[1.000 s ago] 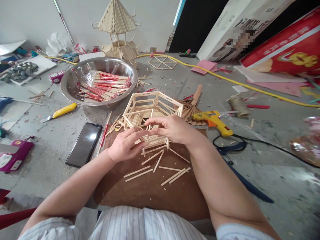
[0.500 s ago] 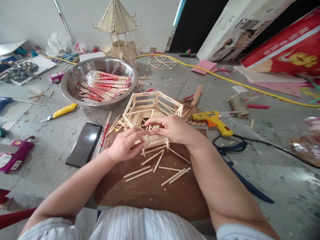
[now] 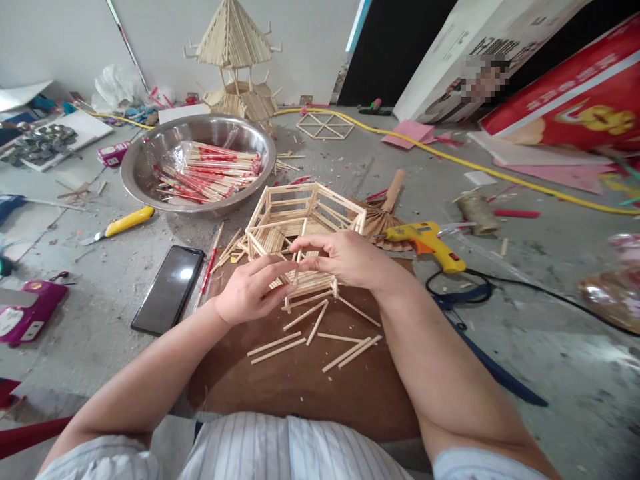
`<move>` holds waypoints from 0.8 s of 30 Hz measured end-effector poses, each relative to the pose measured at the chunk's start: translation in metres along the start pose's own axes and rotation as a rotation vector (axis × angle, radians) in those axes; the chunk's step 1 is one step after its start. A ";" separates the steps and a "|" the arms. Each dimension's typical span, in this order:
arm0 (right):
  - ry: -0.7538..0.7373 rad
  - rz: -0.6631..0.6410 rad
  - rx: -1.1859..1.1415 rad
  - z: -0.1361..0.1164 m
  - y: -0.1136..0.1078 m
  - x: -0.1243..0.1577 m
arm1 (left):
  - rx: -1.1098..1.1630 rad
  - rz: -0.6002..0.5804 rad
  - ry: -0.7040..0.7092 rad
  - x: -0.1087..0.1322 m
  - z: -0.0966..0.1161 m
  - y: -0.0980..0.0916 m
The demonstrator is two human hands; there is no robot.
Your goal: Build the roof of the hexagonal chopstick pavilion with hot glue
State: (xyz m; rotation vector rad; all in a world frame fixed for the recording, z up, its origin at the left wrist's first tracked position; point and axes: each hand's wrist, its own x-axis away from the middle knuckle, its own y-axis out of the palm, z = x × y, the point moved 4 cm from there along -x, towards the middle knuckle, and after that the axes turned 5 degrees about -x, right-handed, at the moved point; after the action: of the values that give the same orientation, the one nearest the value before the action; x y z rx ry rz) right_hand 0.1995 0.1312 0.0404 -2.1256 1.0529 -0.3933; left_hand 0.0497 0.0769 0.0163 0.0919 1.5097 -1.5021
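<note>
A many-sided frame of pale wooden sticks [image 3: 315, 193], with railed sides and a slatted floor, stands on a brown board [image 3: 280, 387]. Over its near side, my right hand [image 3: 345, 259] pinches a short wooden stick [image 3: 303, 232] between thumb and fingers, the stick slanting upward. From the left, my left hand [image 3: 255, 285] meets it with fingers closed at the stick's lower end. That contact point is partly hidden by the fingertips. Several loose cut sticks [image 3: 277, 350] lie on the board in front of the frame.
A metal basin [image 3: 133, 177] of wrapped chopsticks stands behind left, near a stick pagoda [image 3: 233, 40]. A phone [image 3: 167, 290] and yellow utility knife [image 3: 129, 221] lie left. A yellow glue gun [image 3: 425, 241] with a black cord lies right. A yellow cable [image 3: 465, 172] crosses the floor.
</note>
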 end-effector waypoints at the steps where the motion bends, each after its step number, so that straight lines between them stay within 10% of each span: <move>1: 0.001 -0.003 -0.001 0.000 0.000 0.000 | 0.000 0.001 0.000 0.000 0.000 0.000; 24: -0.006 0.006 0.018 0.000 0.000 0.000 | 0.017 -0.004 0.001 0.000 0.000 -0.001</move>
State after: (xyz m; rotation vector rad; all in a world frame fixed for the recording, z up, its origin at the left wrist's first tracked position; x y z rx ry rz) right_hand 0.1992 0.1311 0.0403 -2.1061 1.0478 -0.3918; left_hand 0.0492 0.0771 0.0172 0.1004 1.4985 -1.5184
